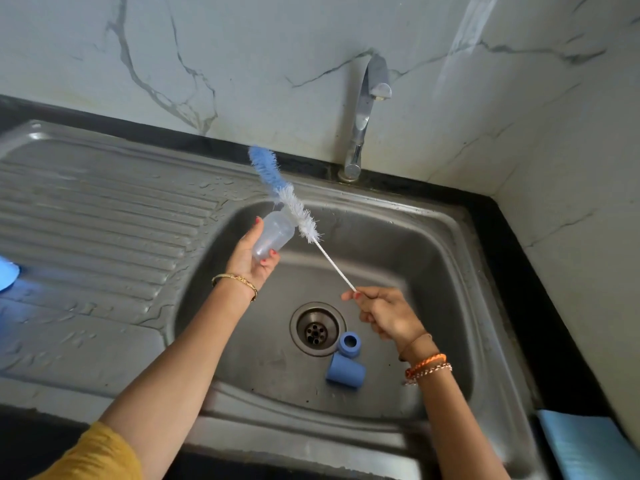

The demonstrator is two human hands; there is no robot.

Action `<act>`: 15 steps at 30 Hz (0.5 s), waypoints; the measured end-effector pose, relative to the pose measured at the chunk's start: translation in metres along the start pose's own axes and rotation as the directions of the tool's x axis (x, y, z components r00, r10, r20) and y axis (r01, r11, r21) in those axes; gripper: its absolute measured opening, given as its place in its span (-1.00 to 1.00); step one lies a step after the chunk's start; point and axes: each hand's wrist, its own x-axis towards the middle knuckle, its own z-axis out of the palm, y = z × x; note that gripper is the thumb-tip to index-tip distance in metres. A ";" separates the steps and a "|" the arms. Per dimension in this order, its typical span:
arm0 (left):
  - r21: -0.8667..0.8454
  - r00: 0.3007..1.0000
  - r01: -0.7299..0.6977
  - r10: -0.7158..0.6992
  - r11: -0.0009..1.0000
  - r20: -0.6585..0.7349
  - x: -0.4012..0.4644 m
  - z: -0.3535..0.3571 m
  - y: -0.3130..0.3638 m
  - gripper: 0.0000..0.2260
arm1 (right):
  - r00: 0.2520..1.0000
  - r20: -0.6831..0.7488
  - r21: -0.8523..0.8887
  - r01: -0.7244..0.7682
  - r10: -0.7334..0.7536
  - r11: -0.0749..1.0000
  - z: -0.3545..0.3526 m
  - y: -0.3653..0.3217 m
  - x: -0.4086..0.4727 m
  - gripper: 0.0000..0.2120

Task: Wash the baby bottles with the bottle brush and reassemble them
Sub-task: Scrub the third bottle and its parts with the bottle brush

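Steel sink (433, 237); 2 blue caps (347, 358) beside its drain (317, 329)

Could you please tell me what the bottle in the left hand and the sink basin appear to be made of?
The small clear bottle looks like frosted translucent plastic: fingers show faintly through its cloudy wall. The grey metal sink basin looks like brushed stainless steel, given its dull sheen and soft reflections; the exact alloy cannot be told.
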 end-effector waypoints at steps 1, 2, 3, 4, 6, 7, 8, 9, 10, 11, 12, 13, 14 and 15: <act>-0.025 1.000 0.010 -0.010 1.000 0.004 -0.001 -0.001 0.002 -0.90 | 0.998 0.053 -0.003 -0.028 0.028 1.000 -0.008 0.001 -0.001 -0.77; -0.062 1.000 0.020 -0.020 0.998 0.004 -0.001 -0.002 0.003 -0.90 | 0.992 0.112 0.005 -0.063 0.062 0.998 -0.017 0.003 -0.002 -0.77; -0.103 0.999 0.039 -0.039 0.994 0.000 0.000 -0.003 0.004 -0.88 | 0.983 0.159 0.017 -0.097 0.093 0.995 -0.028 0.006 -0.003 -0.76; -0.129 0.998 0.060 -0.061 0.990 -0.001 0.000 -0.005 0.005 -0.88 | 0.976 0.185 0.027 -0.123 0.116 0.992 -0.037 0.010 -0.004 -0.75; -0.110 0.994 0.107 -0.105 0.988 0.022 0.002 -0.005 0.005 -0.96 | 0.973 0.190 0.038 -0.143 0.133 0.989 -0.044 0.015 -0.006 -0.73; -0.083 0.989 0.141 -0.137 0.987 0.050 0.001 -0.005 0.004 -0.95 | 0.977 0.173 0.047 -0.138 0.128 0.989 -0.039 0.015 -0.005 -0.73; -0.046 0.981 0.182 -0.178 0.982 0.076 0.001 -0.004 0.002 -0.89 | 0.984 0.140 0.056 -0.118 0.109 0.991 -0.031 0.014 -0.003 -0.75; -0.006 0.970 0.225 -0.224 0.974 0.097 0.000 -0.002 -0.001 -0.86 | 0.993 0.092 0.062 -0.079 0.074 0.995 -0.021 0.012 0.000 -0.76; 0.030 0.955 0.270 -0.271 0.962 0.116 -0.003 -0.001 -0.004 -0.83 | 0.999 0.031 0.068 -0.027 0.025 0.997 -0.009 0.010 0.004 -0.78; 0.047 0.940 0.310 -0.314 0.950 0.134 -0.007 0.002 -0.007 -0.81 | 0.999 -0.037 0.078 0.035 -0.032 0.996 0.000 0.008 0.008 -0.79; 0.041 0.927 0.342 -0.344 0.939 0.150 -0.009 0.004 -0.009 -0.76 | 0.990 -0.104 0.088 0.103 -0.094 0.991 0.007 0.005 0.010 -0.80; 0.023 0.916 0.367 -0.366 0.930 0.163 -0.011 0.005 -0.011 -0.69 | 0.975 -0.165 0.088 0.168 -0.152 0.982 0.010 0.005 0.011 -0.80; 0.001 0.911 0.382 -0.376 0.924 0.169 -0.011 0.006 -0.011 -0.64 | 0.957 -0.210 0.072 0.219 -0.200 0.973 0.010 0.005 0.011 -0.80; -0.020 0.909 0.391 -0.382 0.920 0.167 -0.010 0.005 -0.012 -0.59 | 0.946 -0.229 0.051 0.247 -0.230 0.968 0.006 0.006 0.009 -0.81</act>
